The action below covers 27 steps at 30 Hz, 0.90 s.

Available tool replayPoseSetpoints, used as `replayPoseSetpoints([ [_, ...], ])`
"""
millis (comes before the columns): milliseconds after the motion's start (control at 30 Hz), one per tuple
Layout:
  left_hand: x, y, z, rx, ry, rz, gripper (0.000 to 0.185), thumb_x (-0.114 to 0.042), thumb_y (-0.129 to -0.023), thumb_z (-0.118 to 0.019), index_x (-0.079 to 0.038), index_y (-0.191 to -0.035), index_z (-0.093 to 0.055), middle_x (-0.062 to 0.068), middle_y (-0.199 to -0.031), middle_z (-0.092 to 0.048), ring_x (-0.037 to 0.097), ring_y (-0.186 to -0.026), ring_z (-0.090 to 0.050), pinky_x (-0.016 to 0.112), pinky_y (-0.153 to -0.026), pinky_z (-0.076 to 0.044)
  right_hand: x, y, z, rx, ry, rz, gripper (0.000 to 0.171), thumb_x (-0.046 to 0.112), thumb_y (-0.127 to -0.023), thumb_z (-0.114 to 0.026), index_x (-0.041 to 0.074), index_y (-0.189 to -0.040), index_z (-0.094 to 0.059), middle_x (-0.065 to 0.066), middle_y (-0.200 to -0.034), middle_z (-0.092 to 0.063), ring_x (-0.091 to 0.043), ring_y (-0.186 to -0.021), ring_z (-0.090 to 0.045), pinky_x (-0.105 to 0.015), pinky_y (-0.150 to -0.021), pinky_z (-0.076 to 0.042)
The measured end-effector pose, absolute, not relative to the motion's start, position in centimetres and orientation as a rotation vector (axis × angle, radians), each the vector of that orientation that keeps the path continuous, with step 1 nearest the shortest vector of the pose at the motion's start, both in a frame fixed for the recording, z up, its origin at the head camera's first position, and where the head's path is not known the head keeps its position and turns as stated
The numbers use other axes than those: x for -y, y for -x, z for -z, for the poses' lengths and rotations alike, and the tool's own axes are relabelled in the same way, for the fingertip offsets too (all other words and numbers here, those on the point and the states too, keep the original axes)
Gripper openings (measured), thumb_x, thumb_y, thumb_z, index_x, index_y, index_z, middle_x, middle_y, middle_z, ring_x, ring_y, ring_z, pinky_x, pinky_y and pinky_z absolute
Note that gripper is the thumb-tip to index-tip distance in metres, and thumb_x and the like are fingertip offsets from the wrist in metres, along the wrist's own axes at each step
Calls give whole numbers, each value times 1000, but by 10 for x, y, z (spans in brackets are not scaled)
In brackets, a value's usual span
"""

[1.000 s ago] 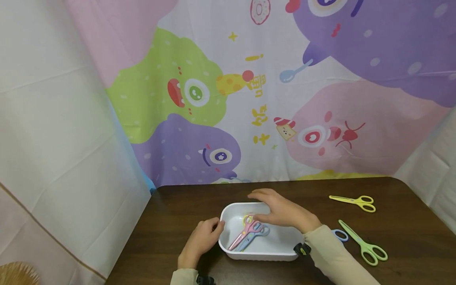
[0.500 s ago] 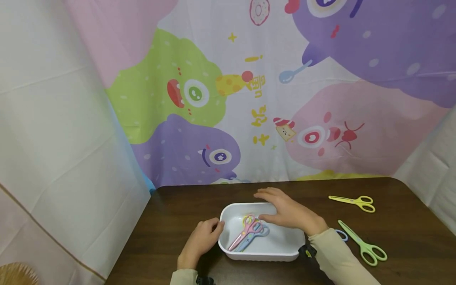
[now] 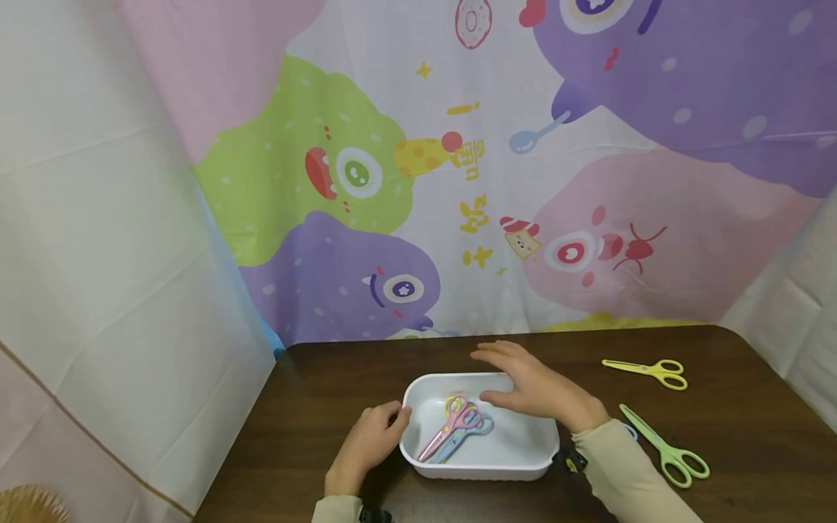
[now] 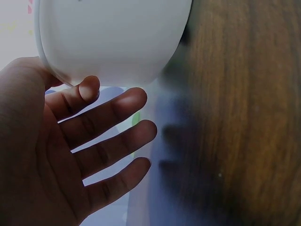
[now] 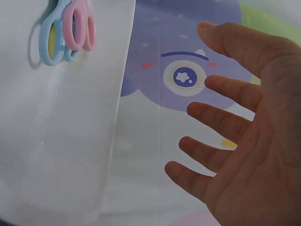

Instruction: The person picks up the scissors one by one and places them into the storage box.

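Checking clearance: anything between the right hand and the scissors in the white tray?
Nothing visible. The right hand hovers open over the white tray, just right of the pink scissors lying in it on blue ones. The left hand touches the tray's left rim, clear of that path.

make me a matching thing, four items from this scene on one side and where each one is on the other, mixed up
Things:
1. pink scissors
2. yellow scissors
3. green scissors
4. left hand

Places:
A. far right of the table, nearest the backdrop
B. at the white tub's left wall
C. inside the white tub
D. on the table right of the right sleeve

Pairs: 1-C, 2-A, 3-D, 4-B
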<state>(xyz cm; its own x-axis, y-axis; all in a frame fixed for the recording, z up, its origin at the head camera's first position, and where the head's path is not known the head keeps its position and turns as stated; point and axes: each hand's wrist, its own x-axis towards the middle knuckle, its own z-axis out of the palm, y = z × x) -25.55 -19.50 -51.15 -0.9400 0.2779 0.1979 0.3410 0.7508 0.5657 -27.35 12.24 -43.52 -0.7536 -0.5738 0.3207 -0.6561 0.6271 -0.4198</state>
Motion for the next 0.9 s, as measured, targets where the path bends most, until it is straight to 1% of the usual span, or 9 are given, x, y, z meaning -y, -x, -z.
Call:
replayPoseSetpoints([
  [167, 195, 256, 512, 2841, 504, 950, 33, -30, -104, -56, -19, -73, -53, -10, -63, -39, 5, -58, -42, 24, -55, -37, -125, 272, 435, 2716, -1006, -814, 60, 30, -90, -79, 10, -143, -58, -15, -151, -53, -42, -145, -40, -60, -117, -33],
  [533, 195, 255, 510, 2842, 508, 945, 33, -30, -105, -57, -19, -74, -54, -10, -62, -40, 5, -58, -42, 24, -55, -37, -131, 269, 438, 2755, -979, -807, 61, 29, -91, -78, 9, -144, -57, -18, -152, -51, -45, -145, -39, -63, -116, -33],
  [900, 195, 255, 510, 2836, 516, 952, 32, -31, -105, -56, -19, -74, -55, -10, -63, -40, 5, -59, -43, 24, -56, -38, -138, 265, 443, 2737, -960, -784, 64, 29, -90, -79, 6, -146, -55, -20, -152, -51, -45, -143, -41, -62, -114, -36],
])
